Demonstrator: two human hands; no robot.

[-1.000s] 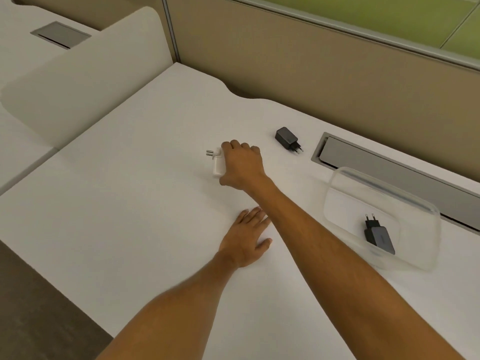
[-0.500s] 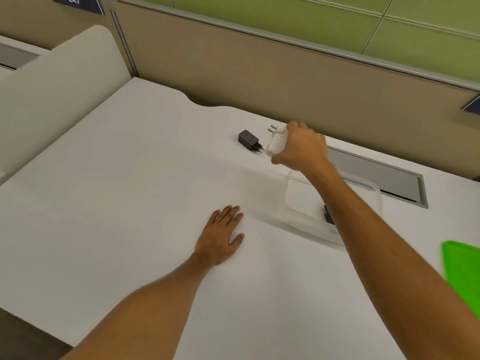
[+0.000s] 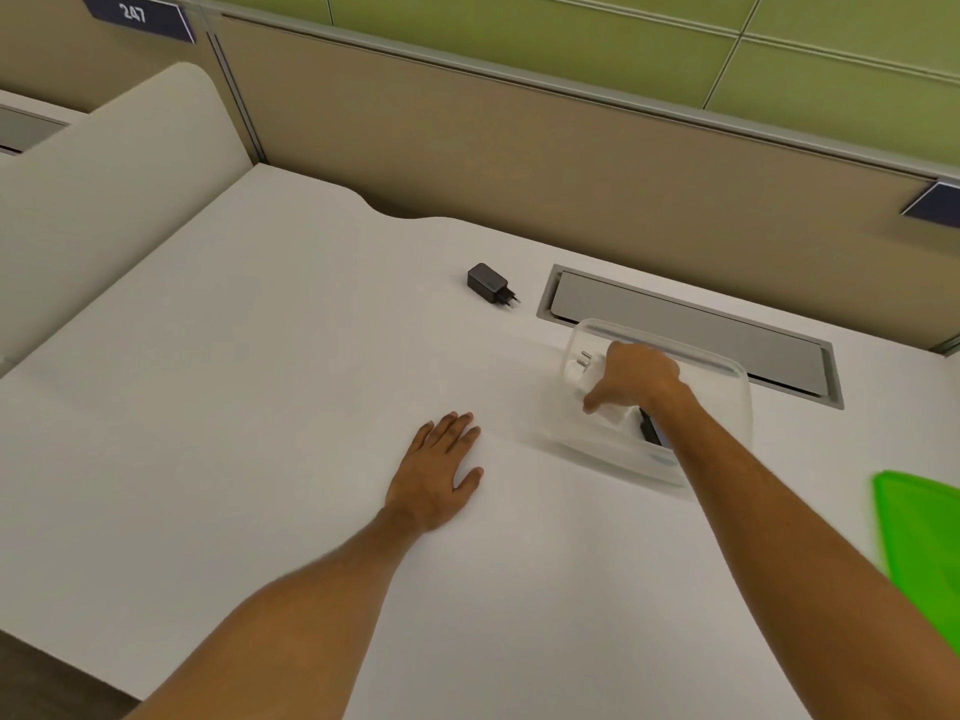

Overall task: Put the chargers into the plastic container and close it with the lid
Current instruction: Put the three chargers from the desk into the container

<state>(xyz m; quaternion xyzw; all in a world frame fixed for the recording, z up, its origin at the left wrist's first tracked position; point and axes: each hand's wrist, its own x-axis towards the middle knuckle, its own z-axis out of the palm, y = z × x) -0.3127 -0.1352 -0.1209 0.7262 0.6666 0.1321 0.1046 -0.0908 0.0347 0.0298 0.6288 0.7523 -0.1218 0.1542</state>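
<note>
White charger (image 3: 586, 367) in right hand (image 3: 636, 379) grip, inside container (image 3: 727, 371).

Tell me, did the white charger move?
Yes. The white charger went right, past the black charger on the desk, and is now over the clear container in the right hand.

A white counter (image 3: 218, 418) fills most of the view; its far edge has a curved notch. Set into it at far right is a grey recessed cable hatch (image 3: 685, 335). A beige partition panel (image 3: 519, 163) with a grey top rail runs along the far side, and green wall panels (image 3: 571, 39) rise beyond it. A dark label reading "247" (image 3: 136, 15) sits at upper left. A rounded off-white divider (image 3: 104, 189) stands at left. Dark floor (image 3: 41, 678) shows at the near left corner. Lighting is soft and even.
</note>
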